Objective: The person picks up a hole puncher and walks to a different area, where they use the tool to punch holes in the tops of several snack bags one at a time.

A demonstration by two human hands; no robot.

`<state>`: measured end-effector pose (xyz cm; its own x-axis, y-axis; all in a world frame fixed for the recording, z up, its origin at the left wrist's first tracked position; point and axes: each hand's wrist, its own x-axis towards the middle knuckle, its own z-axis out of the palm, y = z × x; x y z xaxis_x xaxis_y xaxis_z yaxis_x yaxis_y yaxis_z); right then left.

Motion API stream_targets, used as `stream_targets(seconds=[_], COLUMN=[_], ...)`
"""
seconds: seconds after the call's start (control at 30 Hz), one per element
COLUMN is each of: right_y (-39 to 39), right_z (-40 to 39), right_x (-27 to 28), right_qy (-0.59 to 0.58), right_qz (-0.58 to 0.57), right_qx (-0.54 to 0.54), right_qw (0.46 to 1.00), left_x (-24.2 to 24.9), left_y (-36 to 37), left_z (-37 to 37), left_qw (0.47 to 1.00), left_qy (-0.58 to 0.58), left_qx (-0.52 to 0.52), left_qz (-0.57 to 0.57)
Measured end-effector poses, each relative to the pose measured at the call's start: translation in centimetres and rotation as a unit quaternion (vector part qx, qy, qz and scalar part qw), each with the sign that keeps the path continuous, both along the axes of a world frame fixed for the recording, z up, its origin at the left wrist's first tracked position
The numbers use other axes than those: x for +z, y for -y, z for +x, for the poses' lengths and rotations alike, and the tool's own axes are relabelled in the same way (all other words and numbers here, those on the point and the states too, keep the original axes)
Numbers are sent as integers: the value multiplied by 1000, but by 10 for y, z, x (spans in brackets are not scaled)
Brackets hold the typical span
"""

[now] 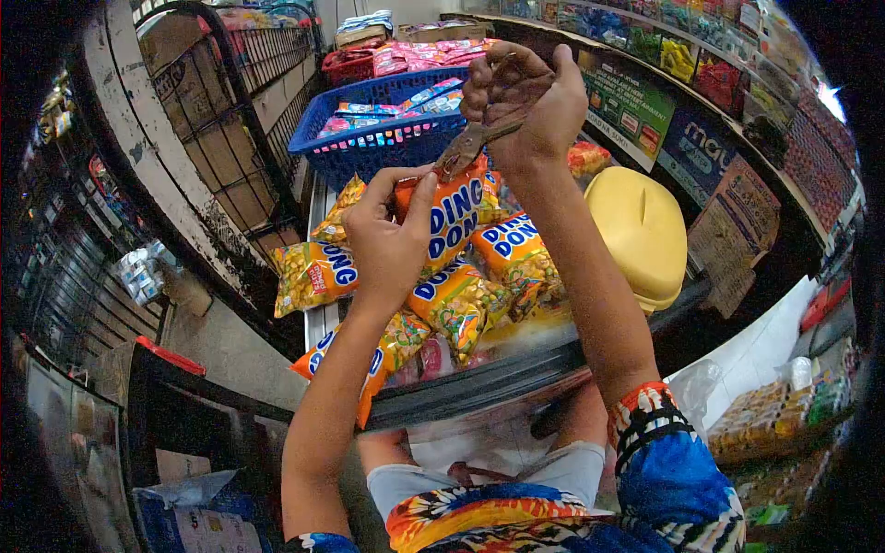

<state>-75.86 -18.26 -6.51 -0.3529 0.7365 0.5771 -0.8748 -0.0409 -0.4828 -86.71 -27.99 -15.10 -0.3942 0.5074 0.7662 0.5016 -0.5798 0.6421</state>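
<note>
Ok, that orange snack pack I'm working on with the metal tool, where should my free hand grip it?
Probably at the top sealed edge of the orange snack pack, from the left. The left hand already pinches there, where the pack is flat and thin, and the metal tool in the right hand comes in from the right.

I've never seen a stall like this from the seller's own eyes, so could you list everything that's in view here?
Ding Dong snack packs: several, orange and yellow with blue lettering, heaped at centre.
Stapler: one, metal, above the top pack.
Blue basket: one, behind the heap, holding small packets.
Red basket: one, far back, beside pink packets.
Yellow lidded container: one, right of the heap.
Shelf of goods: one, mixed colours, along the upper right.
Left hand: fingers pinch the top of a snack pack.
Right hand: closed round the stapler.
</note>
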Motion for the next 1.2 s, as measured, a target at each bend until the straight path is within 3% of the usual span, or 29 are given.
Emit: stream_targets(seconds=[0.17, 0.4, 0.6, 0.77, 1.03, 1.2], right_y=[-3, 1, -18, -7, -42, -48], right_z=[3, 6, 6, 1, 16, 22], right_x=[-3, 1, -4, -3, -16, -16], right_qy=[-21, 19, -13, 26, -56, -72], right_qz=[13, 46, 109, -8, -130, -130], right_qx=[36, 7, 153, -14, -26, -40], right_qw=[999, 999, 982, 1000, 990, 988], left_x=[0, 0, 1, 5, 4, 1], left_y=[-1, 1, 2, 1, -7, -9], left_z=[1, 3, 3, -5, -13, -14], left_qw=[1000, 1000, 1000, 996, 948, 949], left_qy=[0, -3, 11, 77, 270, 264], left_qx=[-8, 0, -5, -33, -170, -169], left_qz=[21, -2, -19, -17, -12, -23])
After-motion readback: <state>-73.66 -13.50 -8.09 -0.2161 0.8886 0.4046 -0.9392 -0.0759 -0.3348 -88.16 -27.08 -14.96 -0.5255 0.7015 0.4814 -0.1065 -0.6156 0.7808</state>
